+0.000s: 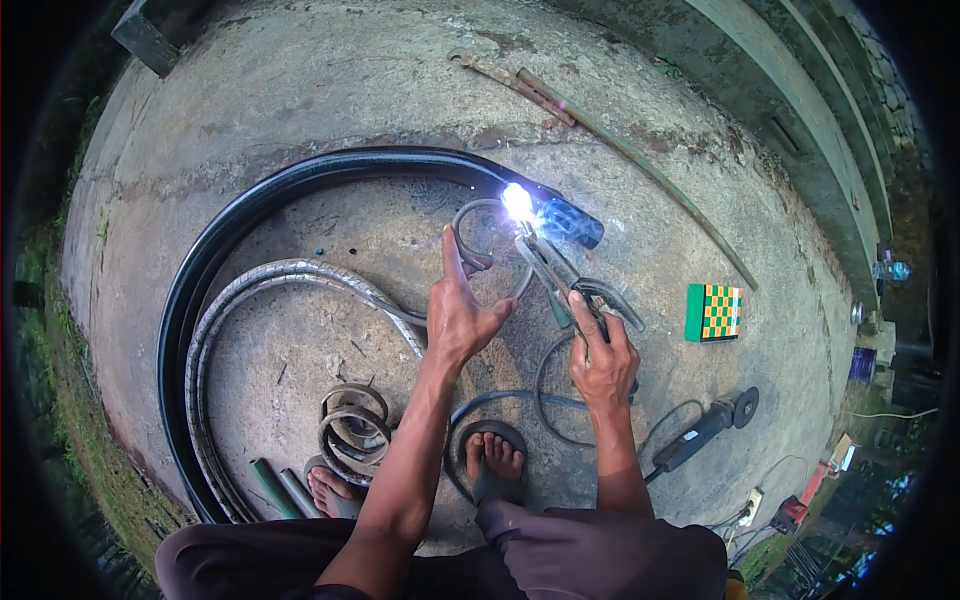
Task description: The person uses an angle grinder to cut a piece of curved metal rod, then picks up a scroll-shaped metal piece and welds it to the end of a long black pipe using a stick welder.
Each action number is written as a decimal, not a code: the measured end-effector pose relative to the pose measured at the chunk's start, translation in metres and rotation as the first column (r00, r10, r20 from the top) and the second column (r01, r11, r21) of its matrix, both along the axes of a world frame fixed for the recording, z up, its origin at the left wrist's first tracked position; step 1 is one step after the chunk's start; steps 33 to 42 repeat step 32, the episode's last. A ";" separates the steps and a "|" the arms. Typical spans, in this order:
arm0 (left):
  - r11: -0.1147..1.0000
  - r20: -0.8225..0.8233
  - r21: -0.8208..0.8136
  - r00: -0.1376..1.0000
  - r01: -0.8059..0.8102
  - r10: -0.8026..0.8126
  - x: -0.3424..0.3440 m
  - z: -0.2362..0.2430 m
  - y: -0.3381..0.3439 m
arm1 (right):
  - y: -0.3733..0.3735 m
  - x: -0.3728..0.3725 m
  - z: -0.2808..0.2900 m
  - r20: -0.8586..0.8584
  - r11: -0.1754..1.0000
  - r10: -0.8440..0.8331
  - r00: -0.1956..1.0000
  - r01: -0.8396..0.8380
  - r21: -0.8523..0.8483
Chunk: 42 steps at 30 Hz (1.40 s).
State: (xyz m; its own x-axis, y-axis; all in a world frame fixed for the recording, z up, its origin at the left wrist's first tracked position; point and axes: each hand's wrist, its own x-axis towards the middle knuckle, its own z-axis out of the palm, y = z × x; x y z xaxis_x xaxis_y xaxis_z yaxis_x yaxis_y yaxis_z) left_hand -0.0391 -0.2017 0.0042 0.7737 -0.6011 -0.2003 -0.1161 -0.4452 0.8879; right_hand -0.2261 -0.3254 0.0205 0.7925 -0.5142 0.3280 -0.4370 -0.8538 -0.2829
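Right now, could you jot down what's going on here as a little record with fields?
Setting: outdoor concrete slab
Left hand: raised, open, fingers spread, holding nothing
Right hand: gripping a welding electrode holder
Arc: bright spark at the end of a black curved tube
Nearby metal: grey curved bar, small rings
Tools: angle grinder to the right
Other: green checkered block
Feet: in sandals
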 end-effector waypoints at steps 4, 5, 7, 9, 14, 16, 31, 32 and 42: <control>1.000 0.013 0.007 1.000 -0.002 0.002 0.000 -0.002 0.001 | 0.002 0.001 0.001 -0.006 1.000 -0.005 1.000 0.006 0.010; 1.000 0.005 0.006 1.000 -0.002 0.002 0.000 -0.001 0.001 | 0.002 0.001 0.002 -0.004 1.000 -0.006 1.000 0.006 0.014; 1.000 0.035 0.000 0.999 -0.017 0.017 -0.001 -0.006 0.000 | 0.001 0.001 0.003 -0.007 1.000 -0.008 1.000 0.009 0.019; 1.000 0.026 0.002 0.999 -0.027 0.027 -0.002 -0.006 -0.001 | 0.000 0.000 0.002 -0.005 1.000 -0.009 1.000 0.009 0.026; 1.000 0.067 -0.012 0.997 -0.025 0.025 -0.002 -0.007 -0.002 | -0.001 -0.001 0.002 -0.017 0.998 -0.016 1.000 0.017 0.055; 1.000 -0.023 -0.004 1.000 0.008 -0.008 0.000 0.000 -0.004 | -0.002 -0.001 0.006 -0.023 0.998 -0.019 1.000 0.021 0.067; 0.972 0.066 0.219 0.992 0.087 -0.104 0.002 0.007 -0.003 | -0.013 -0.065 0.002 0.216 0.835 -0.478 0.851 0.364 0.412; 0.977 0.137 0.205 0.987 0.059 -0.088 0.001 0.006 0.004 | -0.015 -0.066 -0.002 0.206 0.782 -0.526 0.825 0.374 0.498; 0.977 0.137 0.205 0.987 0.059 -0.088 0.001 0.006 0.004 | -0.015 -0.066 -0.002 0.206 0.782 -0.526 0.825 0.374 0.498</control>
